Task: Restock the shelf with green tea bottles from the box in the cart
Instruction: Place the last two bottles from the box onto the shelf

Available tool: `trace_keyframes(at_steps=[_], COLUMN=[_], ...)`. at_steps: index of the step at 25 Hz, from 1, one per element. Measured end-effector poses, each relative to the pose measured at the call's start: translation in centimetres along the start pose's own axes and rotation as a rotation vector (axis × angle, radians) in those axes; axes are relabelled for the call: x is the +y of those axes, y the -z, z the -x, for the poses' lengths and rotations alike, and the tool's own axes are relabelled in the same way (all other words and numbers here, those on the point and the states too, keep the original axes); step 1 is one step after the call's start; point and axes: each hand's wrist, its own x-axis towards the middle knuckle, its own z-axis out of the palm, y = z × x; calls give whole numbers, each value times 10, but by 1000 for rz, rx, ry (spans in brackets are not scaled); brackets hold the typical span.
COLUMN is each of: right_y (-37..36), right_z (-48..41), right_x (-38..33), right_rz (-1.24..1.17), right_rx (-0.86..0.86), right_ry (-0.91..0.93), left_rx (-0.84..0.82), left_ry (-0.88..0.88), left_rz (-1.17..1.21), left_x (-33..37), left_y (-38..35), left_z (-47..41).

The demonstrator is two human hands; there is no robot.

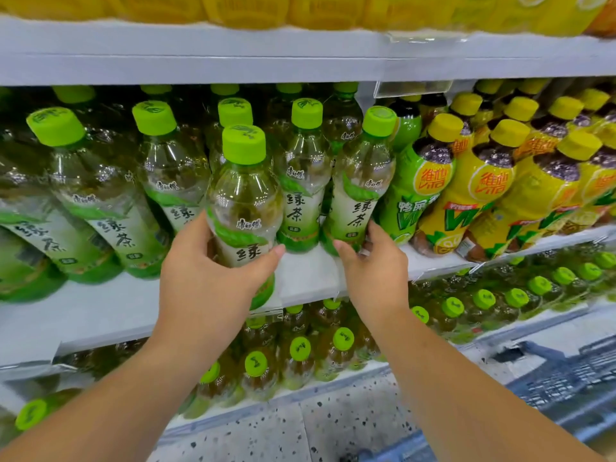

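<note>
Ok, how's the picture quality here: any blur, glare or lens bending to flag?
Head view: bright, even light, no hard shadows; shelf edge bows from the wide lens; far-left bottles smear; the front bottle gripped by the left hand is sharp, with small glare spots on its clear shoulder; cart is soft.

— Desk: What's on my feed, centre frame?

— Operator: I see the front green tea bottle (pixel 243 195), with a lime cap, clear shoulders and a white-and-green label. It is upright in my left hand (pixel 213 271), its base overlapping the white shelf's (pixel 310 278) front lip.

— Desk: And next to it?

— Operator: The rightmost green tea bottle (pixel 361 191) stands on that shelf, tipped slightly left, and my right hand (pixel 370 261) holds its base. Matching bottles (pixel 100 195) fill the rows to the left and behind.
</note>
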Motion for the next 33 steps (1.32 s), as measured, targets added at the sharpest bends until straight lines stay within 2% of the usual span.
trace_keyframes(at_steps=[2, 6, 10, 16, 19, 21, 24, 25, 27, 30, 33], right_y=[-5, -16, -22, -18, -3, 0, -12, -21, -46, -85, -129], right_z=[1, 7, 1, -7, 7, 31, 72, 83, 101, 120, 133], right_x=[-1, -5, -9, -11, -22, -33, -63, -77, -108, -138, -162], right_rz=[-24, -54, 72, 60, 12, -99, -149, -118, -94, -208, -264], right_rx=[29, 204, 254, 158, 162, 37, -401, -490, -559, -625, -703], right_ry=[-15, -156, -119, -171, -106, -28, 84, 135, 200, 188, 246], left_rx=[32, 26, 24, 10, -24, -39, -45, -44, -15, 22, -74], left_ry=[13, 23, 32, 76, 107, 139, 171, 180, 198, 237, 238], left_rz=[14, 41, 33, 40, 66, 79, 104, 120, 113, 59, -54], left_x=[-1, -6, -12, -13, -12, -9, -7, -7, -11, -21, -31], left_y=[1, 2, 0, 6, 13, 21, 37, 45, 72, 121, 184], left_z=[0, 5, 11, 7, 2, -2, -1, 3, 12, 19, 10])
